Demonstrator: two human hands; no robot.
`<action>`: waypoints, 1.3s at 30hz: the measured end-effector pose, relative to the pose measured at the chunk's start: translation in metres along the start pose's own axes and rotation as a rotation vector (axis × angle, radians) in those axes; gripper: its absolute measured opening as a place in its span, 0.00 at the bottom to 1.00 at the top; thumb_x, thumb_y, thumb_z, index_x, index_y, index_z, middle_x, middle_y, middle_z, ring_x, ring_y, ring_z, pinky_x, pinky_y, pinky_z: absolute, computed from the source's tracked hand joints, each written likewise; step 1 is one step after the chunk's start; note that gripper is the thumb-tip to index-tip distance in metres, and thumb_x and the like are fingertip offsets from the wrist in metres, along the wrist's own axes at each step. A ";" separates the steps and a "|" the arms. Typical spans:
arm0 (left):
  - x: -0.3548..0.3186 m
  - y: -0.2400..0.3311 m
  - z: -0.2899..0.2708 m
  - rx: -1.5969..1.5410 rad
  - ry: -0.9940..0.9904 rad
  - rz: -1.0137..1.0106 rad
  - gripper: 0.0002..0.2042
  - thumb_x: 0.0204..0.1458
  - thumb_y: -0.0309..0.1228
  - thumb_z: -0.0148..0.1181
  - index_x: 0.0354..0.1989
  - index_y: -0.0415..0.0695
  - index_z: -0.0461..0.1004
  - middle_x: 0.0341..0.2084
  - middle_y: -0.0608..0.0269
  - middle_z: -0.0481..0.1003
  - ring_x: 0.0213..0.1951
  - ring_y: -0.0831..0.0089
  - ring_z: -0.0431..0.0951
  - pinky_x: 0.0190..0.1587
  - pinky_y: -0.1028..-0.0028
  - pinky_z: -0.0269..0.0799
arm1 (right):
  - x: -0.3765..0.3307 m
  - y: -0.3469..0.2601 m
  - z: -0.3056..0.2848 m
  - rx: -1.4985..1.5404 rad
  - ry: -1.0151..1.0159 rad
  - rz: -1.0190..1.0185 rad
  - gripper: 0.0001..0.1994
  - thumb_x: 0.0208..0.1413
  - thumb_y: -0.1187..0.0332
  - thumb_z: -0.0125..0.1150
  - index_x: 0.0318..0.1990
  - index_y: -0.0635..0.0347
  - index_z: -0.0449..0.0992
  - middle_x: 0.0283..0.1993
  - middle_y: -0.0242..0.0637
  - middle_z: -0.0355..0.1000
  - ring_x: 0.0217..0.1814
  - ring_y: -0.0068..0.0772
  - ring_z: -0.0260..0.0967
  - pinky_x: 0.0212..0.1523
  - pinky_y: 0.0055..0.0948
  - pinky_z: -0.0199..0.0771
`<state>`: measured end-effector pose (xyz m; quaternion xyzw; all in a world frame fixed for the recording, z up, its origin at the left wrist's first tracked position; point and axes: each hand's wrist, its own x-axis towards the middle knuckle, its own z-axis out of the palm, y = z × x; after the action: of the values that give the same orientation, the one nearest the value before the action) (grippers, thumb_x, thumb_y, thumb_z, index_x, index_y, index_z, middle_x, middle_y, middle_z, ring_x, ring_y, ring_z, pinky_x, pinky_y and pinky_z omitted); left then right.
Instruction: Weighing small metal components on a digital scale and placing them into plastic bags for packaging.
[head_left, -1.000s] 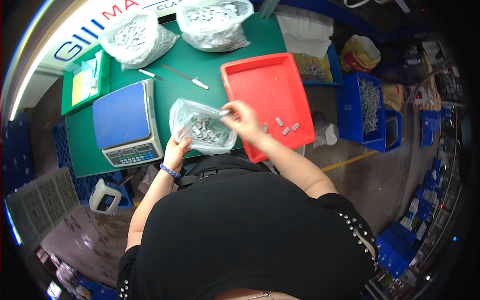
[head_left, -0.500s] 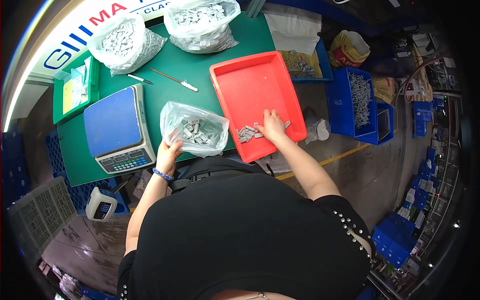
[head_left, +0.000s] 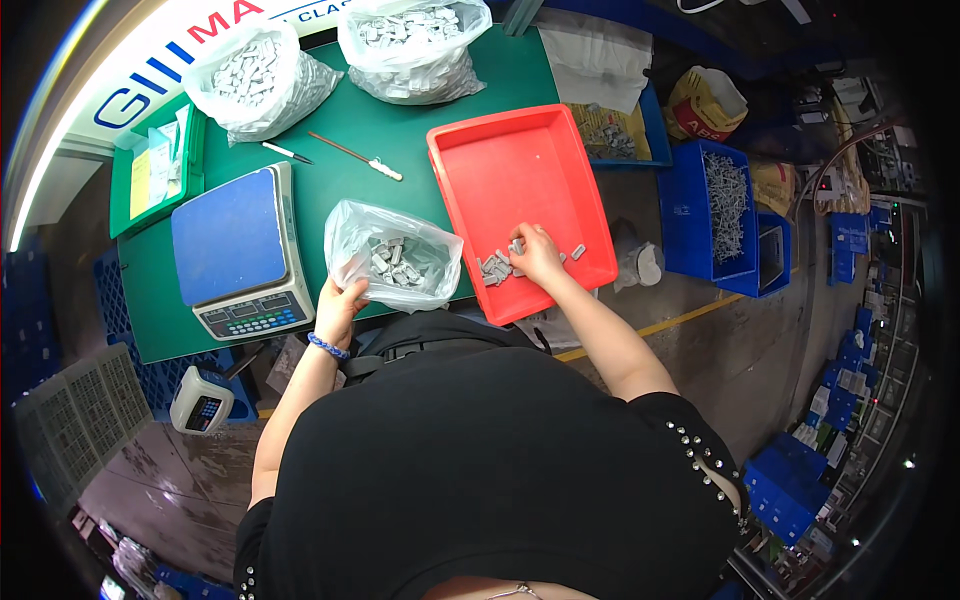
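While the plastic bag (head_left: 365,228), likely slack, is pinched at eight o'clock by the left hand (head_left: 338,303), a seemingly stiff grey piece (head_left: 516,246), best held by its sides, is gripped by the curled right hand (head_left: 539,257) toward six o'clock in the red tray (head_left: 515,175).

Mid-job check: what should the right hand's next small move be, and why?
Probably lift the grey piece slightly clear of the loose pieces: the right hand seems to have it pinched close beside them in the red tray, and neighbours could snag. The left hand already steadies the open clear bag.
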<state>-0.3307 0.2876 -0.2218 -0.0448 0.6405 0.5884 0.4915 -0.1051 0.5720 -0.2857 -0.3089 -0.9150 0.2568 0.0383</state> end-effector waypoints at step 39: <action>-0.009 0.005 -0.001 -0.025 -0.002 0.034 0.21 0.48 0.26 0.57 0.53 0.45 0.63 0.42 0.69 0.71 0.37 0.81 0.72 0.34 0.82 0.67 | -0.013 -0.012 -0.015 0.032 -0.208 -0.096 0.09 0.39 0.77 0.59 0.32 0.60 0.71 0.30 0.42 0.69 0.34 0.42 0.70 0.34 0.37 0.71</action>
<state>-0.3297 0.2838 -0.2117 -0.0395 0.6333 0.6045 0.4816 -0.0981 0.5632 -0.2657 -0.2358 -0.9235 0.3000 -0.0394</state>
